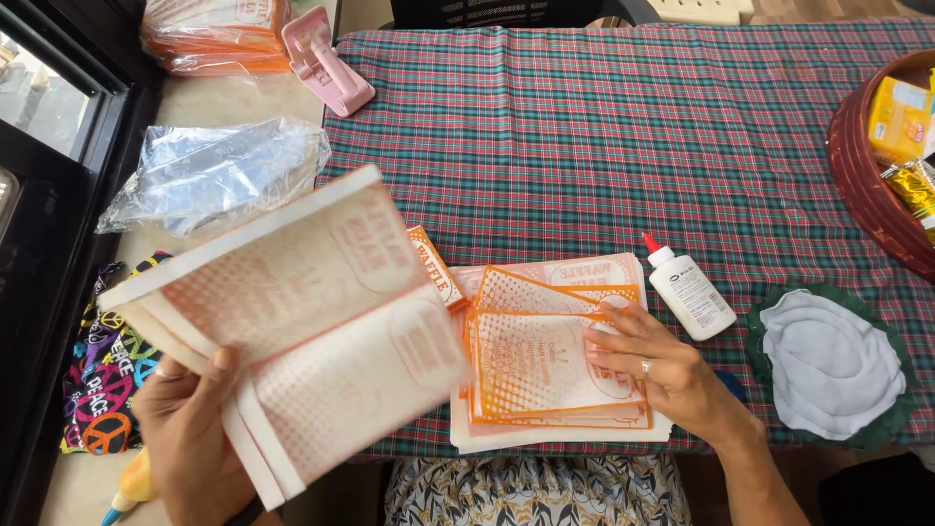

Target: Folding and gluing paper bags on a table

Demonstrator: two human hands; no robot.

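Table: checked cloth [604, 127], stack of paper bags [555, 429] near front edge.
L hand [190, 429]: gripping folded bags [312, 321] by lower end, lifted + tilted, blurred.
R hand [648, 365]: open, fingers flat on top bag [531, 365], prob. pinning stack.
Glue bottle [690, 292]: lying just beside R hand, within reach.
Cloth pad [828, 365]: apart, right.

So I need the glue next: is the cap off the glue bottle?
No, the white glue bottle lies on the checked tablecloth with its red cap on.

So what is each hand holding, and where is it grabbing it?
The left hand holds a folded orange-and-white paper bag by its bottom edge. The right hand holds nothing; it lies flat on the stack of bags.
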